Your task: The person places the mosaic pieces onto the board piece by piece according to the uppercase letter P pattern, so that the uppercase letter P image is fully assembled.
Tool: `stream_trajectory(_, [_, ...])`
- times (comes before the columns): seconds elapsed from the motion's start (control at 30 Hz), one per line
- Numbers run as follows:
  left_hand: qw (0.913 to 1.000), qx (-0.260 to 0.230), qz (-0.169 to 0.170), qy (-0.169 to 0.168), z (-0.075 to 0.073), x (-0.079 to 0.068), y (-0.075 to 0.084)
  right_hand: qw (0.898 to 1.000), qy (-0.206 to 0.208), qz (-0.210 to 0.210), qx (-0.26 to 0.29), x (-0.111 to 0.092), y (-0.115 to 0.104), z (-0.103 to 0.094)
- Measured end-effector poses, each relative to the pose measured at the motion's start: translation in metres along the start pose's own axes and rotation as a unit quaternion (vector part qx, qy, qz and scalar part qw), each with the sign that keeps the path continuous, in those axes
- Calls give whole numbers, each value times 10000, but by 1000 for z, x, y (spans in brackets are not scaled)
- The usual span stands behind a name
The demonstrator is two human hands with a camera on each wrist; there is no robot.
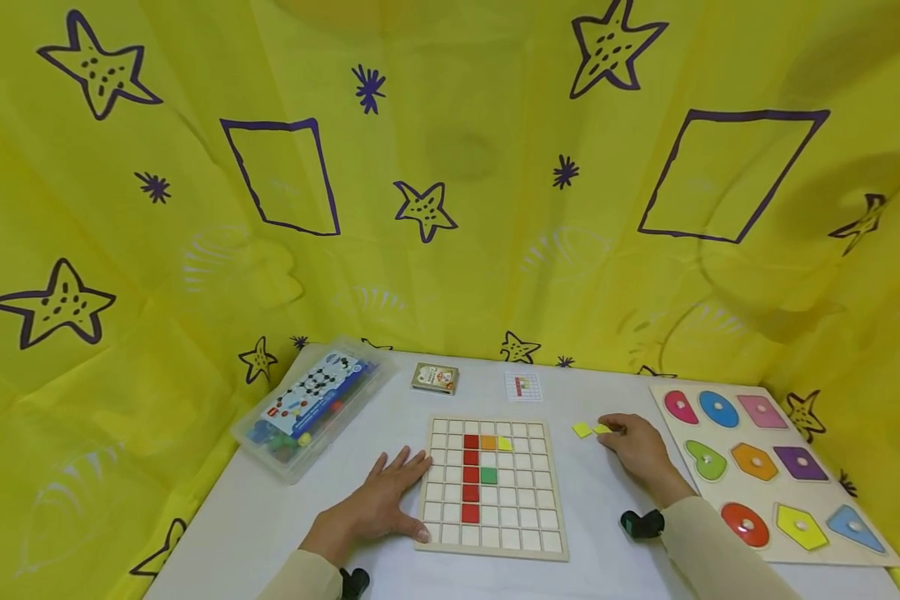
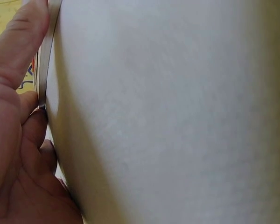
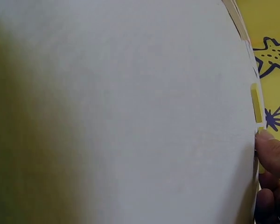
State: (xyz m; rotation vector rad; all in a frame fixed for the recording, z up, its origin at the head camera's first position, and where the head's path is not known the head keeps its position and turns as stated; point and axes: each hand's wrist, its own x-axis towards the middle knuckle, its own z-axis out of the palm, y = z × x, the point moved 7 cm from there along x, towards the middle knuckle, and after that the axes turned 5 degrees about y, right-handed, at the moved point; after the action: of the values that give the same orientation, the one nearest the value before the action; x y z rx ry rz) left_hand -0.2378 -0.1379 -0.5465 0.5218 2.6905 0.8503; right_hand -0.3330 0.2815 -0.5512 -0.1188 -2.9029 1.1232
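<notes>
A wooden grid board lies on the table with several red square tiles in one column. An orange tile and a yellow tile continue the top red row rightward; a green tile sits beside the column lower down. My left hand, fingers spread, rests against the board's left edge, thumb near its lower corner. Right of the board, my right hand pinches a loose yellow tile at the table surface. Another loose yellow tile lies just left of it.
A small pattern card and a little card box lie behind the board. At the left stands a clear plastic case with coloured parts. A shape puzzle board occupies the right, close to the right forearm. Yellow patterned cloth encloses the table.
</notes>
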Motion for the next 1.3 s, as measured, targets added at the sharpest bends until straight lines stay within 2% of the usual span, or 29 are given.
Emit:
stream_trajectory(0.6, [10000,-71,-15,-16,2,-1,0,9989,395,-235,-46,-7,-1,-7])
stream_trajectory(0.83, [10000,-54,-10,18,3,-1,-1,9982,419,-247,338,-15,-6,-8])
stream_trajectory(1.03, [10000,4,-20,31,3,0,-4,9961,308,-431,708,-22,-20,-1])
stream_trajectory(1.3, [10000,-13,17,56,1,0,-4,9918,315,-865,885,-34,-53,11])
